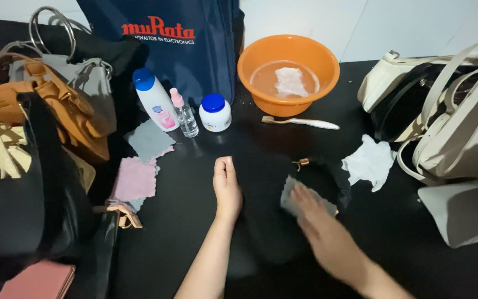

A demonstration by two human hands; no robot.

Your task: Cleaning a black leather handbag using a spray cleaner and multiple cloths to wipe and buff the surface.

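Wiping step, by the look of it. Left hand [227,187] lies flat, fingers together, pinning the black bag [272,210] at table centre. Right hand [311,207], blurred, presses a grey cloth [290,195] onto the bag; grip unclear. Next likely needs steady pressure. Black table [195,232]; orange basin [288,73] behind; white bags [460,127] right.

Toothbrush [300,122] before basin [261,61]; bottles [183,113] left.

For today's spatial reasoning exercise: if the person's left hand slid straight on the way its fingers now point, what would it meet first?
The left hand points up the table toward the white jar with a blue lid. That jar looks first in line, though the small spray bottle stands close beside it.
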